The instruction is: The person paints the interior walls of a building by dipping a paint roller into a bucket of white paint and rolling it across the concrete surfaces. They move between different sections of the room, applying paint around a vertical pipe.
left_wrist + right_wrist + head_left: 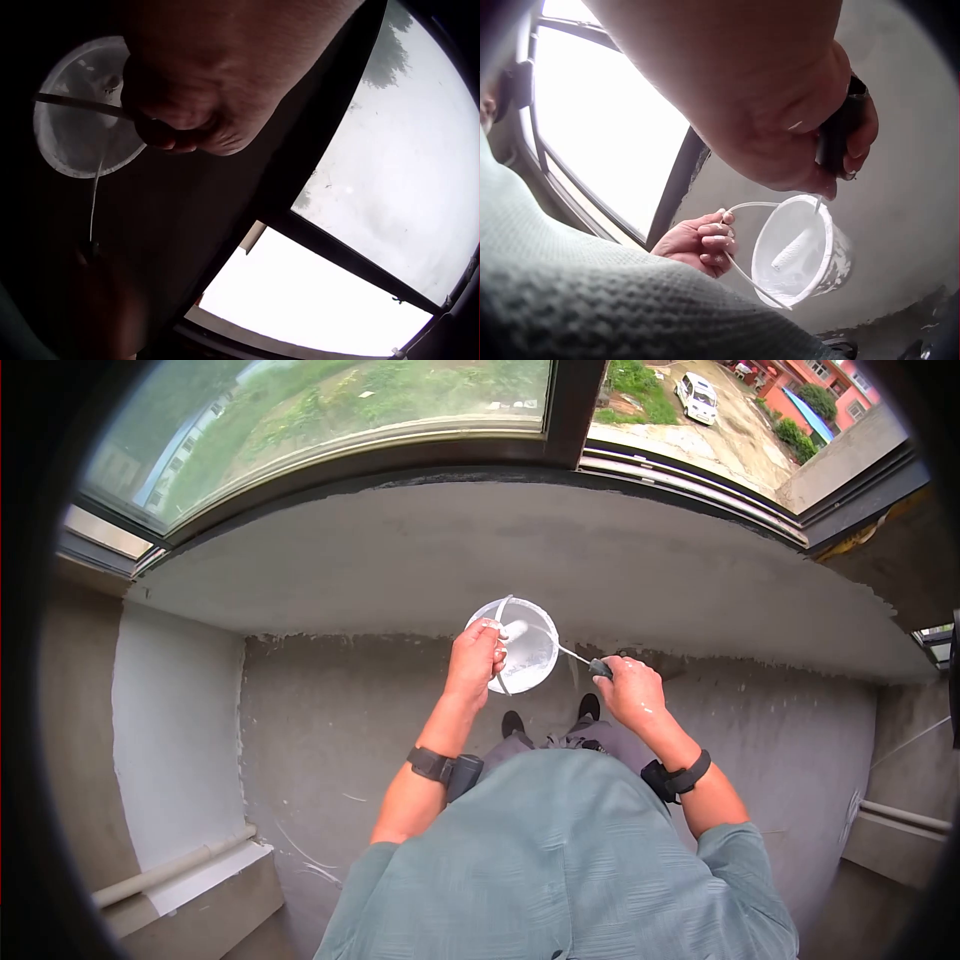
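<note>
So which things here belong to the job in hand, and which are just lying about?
In use:
bucket, hanging from the left hand
roller inside it, gripped by the right hand

Apparently uninvolved:
left pipe
right pipe
white van outside

At the centre of the head view, the bucket (535, 672) is translucent white and its roller (515, 630) white, with a black grip (601, 668). The shirt (540, 850), lower centre, is grey-green with fine broken ribbing; the trousers (625, 747) are purplish grey, the shoes (588, 707) black. Pale grey coats the left wall (175, 730). Upper right, the van (696, 398) is white, the building (835, 392) salmon pink.
</note>
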Demonstrator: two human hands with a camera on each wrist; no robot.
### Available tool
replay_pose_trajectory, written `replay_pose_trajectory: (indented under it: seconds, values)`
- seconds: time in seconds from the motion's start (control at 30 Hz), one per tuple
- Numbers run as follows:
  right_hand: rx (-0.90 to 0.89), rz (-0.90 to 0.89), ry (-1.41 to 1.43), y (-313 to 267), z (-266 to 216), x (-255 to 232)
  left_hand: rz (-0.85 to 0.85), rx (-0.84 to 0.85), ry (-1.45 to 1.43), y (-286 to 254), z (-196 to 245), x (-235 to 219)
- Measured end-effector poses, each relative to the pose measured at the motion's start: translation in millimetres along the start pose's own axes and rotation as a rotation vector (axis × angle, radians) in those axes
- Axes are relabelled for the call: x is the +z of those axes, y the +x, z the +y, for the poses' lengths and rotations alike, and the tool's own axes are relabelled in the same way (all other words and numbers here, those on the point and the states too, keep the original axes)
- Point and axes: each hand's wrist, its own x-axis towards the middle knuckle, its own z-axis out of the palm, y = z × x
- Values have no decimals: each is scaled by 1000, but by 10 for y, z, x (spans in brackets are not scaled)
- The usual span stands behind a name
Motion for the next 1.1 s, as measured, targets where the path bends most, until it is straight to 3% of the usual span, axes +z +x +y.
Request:
replay_pose_trajectory:
  seconds: [0.2,0.53,0.67,0.8,0.93,1.1]
  values:
    - [-41,-9,1,117,231,-310,114,42,-19,136,-23,171]
    - [-108,247,72,523,1087,-655,323,66,5,321,-147,574]
    - [43,-35,485,863,1479,-754,369,57,-8,297,-234,651]
    - [72,-135,590,970,2048,-929,410,36,-19,239,-375,642]
    - [48,-125,628,936,2752,-1062,474,3,-32,201,-555,606]
    - [149,-140,803,696,3545,-1260,535,-30,-31,124,-754,660]
